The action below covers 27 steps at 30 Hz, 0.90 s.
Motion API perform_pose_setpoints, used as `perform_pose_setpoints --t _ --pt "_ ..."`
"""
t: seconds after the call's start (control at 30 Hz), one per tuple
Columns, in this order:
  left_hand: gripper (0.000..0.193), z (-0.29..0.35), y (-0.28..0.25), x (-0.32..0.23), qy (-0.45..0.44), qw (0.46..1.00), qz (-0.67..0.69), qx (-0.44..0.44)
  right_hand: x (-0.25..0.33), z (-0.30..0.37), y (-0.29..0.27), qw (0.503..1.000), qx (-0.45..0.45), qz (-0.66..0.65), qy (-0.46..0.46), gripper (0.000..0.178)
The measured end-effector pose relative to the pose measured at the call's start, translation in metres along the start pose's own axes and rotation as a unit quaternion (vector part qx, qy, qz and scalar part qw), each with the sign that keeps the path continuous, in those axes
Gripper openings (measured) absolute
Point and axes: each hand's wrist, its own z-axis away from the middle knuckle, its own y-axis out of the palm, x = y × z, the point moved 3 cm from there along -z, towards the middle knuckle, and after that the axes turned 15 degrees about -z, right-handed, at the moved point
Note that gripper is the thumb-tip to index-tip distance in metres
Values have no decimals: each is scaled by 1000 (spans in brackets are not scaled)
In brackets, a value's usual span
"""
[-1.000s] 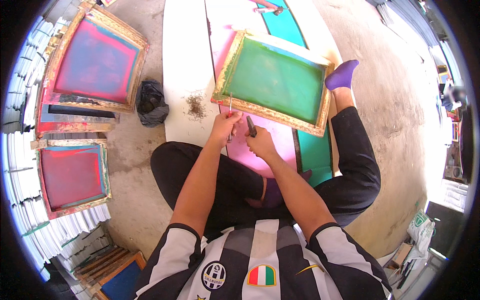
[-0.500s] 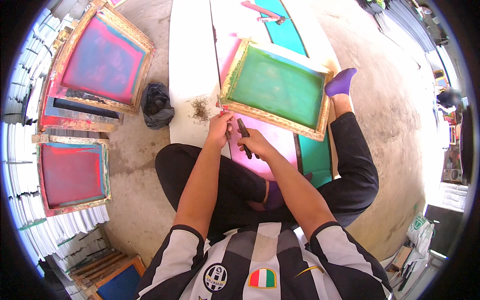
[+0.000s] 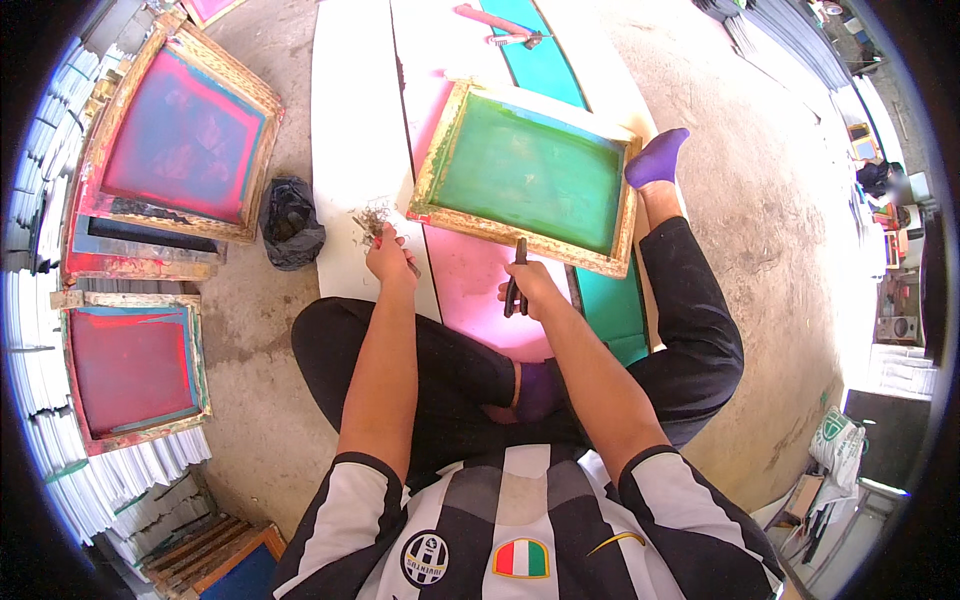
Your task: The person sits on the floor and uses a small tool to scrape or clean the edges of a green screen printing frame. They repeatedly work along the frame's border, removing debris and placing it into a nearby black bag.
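Observation:
My left hand (image 3: 390,258) is closed around a slim screwdriver-like tool, its thin tip pointing over a small pile of bent staples (image 3: 372,218) on the white board. My right hand (image 3: 532,286) grips dark-handled pliers (image 3: 521,252), held upright just below the near edge of a wooden screen-printing frame (image 3: 530,172). The frame has green-stained mesh and lies tilted across the board, its right end beside my purple-socked foot (image 3: 658,158). Neither hand touches the frame. My left fingers partly hide the tool.
A crumpled black plastic bag (image 3: 292,225) stands on the floor left of the striped board (image 3: 350,120). Other stained screen frames (image 3: 185,135) lean at the left against paper stacks (image 3: 45,370). A red-handled tool (image 3: 492,18) and a utility knife (image 3: 510,40) lie at the far end.
My left hand has moved left, from the frame's corner to the staple pile. My right hand has shifted slightly right with the pliers, which now point more upright. The whole view has shifted slightly.

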Motion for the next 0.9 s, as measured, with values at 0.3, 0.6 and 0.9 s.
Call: perform_pose_setpoints --t 0.3,0.6,0.9 --pt "26 6 1 -1 -1 1000 -18 6 14 -10 3 998 -25 58 20 32" --pt "26 4 11 6 -5 998 -49 30 11 -21 5 984 -65 159 -54 20" --pt "29 9 13 4 -30 997 -53 42 20 9 22 936 -168 299 -75 24"
